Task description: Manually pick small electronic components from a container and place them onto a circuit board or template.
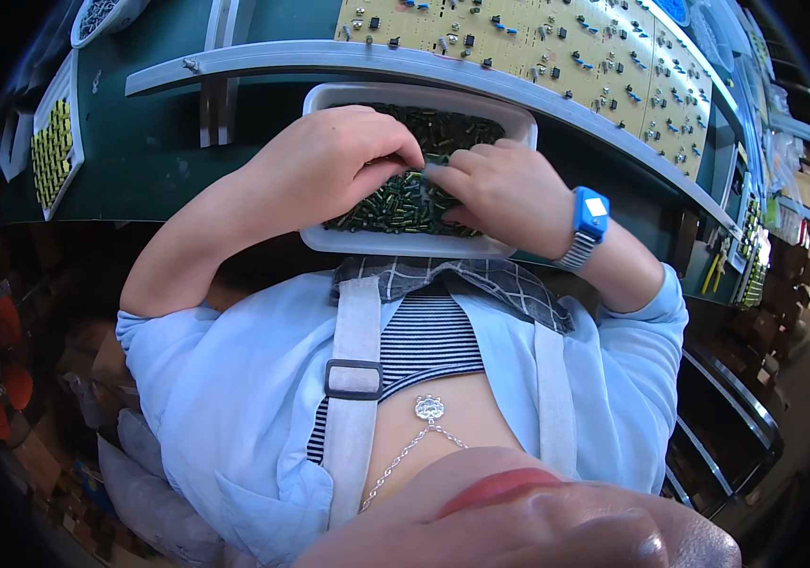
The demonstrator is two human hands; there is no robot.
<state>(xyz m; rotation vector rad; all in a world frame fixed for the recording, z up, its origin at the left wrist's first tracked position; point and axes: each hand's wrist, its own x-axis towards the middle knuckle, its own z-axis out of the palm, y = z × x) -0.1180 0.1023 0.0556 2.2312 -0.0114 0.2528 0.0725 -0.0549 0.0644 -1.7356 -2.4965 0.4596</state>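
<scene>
Both hands are over a white plastic bin (405, 244) filled with small dark green cylindrical parts that look like electrolytic capacitors (391, 206). My left hand (343, 156) reaches in from the left, thumb and forefinger pinched together above the middle of the pile; whatever lies between them is too small to make out. Close beside it, my right hand (509, 194) bends its fingers inward, and its fingertips nearly meet the left ones. Its lower fingers curl down at the parts, and what they grip is hidden. A blue watch (591, 216) is on my right wrist.
Beyond the bin, a metal rail (376, 55) runs along a tan circuit board panel (556, 57) fitted with many components. At far left stand a tray of yellow-topped parts (53, 156) and a white bowl (106, 19). Yellow-handled cutters (712, 270) hang at the right.
</scene>
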